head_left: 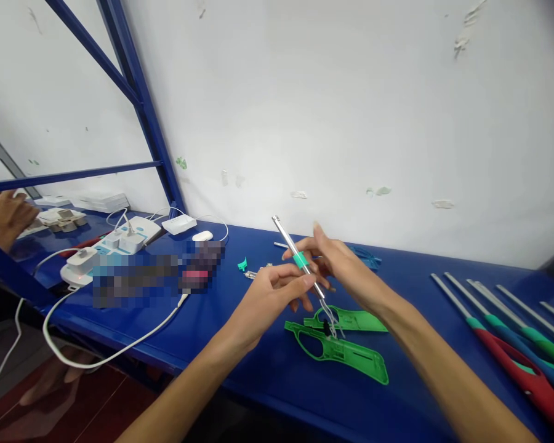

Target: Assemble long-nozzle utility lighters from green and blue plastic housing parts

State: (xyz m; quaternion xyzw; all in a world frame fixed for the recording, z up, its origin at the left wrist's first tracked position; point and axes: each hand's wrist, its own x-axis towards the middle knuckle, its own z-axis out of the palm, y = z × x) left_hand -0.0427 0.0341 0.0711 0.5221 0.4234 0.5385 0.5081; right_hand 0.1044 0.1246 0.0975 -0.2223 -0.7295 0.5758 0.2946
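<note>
A slim silver metal tube [286, 235] with a teal collar [300, 260] slants over the blue table, its upper end pointing up and left. My left hand [277, 286] pinches the tube just below the collar. My right hand [327, 252] is closed around the collar area from the right, some of its fingers behind the tube. Thin wires [329, 315] run from the tube's lower end to a small black part on two green handle halves. The front half [351, 358] lies with its hollow inside up; the rear half [362, 320] lies behind it.
Several lighters with long metal tubes and coloured handles [512, 369] lie at the right. A small teal piece [242, 264] and metal parts sit left of my hands. A power strip [143, 231], a white cable [133, 341] and another person's hand [9, 212] are at the left.
</note>
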